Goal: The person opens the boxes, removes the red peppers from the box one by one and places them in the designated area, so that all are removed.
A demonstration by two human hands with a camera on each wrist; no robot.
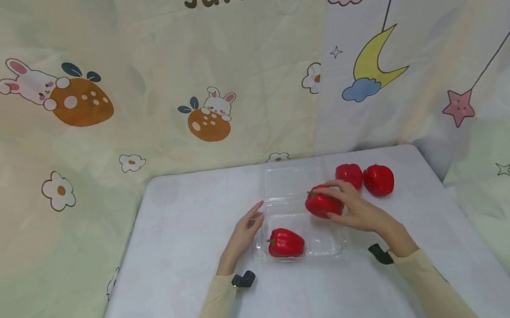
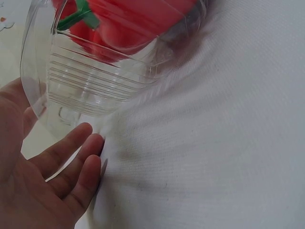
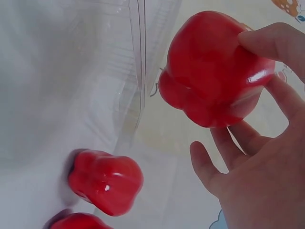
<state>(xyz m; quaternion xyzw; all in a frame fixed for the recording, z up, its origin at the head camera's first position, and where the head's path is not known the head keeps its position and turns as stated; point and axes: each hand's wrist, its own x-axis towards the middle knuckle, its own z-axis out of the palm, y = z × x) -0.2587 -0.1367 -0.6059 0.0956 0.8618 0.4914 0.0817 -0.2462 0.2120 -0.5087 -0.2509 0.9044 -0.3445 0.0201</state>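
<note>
A clear plastic clamshell container [image 1: 323, 247] lies open on the white table [image 1: 176, 248], with one red bell pepper [image 1: 285, 242] in its near left part. My right hand [image 1: 349, 206] grips a second red pepper [image 1: 321, 204] above the container's far right part; the right wrist view shows this pepper [image 3: 214, 71] between fingers and thumb. My left hand [image 1: 247, 226] rests with straight fingers against the container's left edge [image 2: 57, 109]. Two more red peppers [image 1: 349, 175] [image 1: 379, 180] sit on the table behind the right hand.
Cartoon-print cloth [image 1: 137, 88] hangs behind and around the table. The container's lid [image 1: 287, 181] lies flat toward the back. Bare tabletop spreads to the left and along the near edge.
</note>
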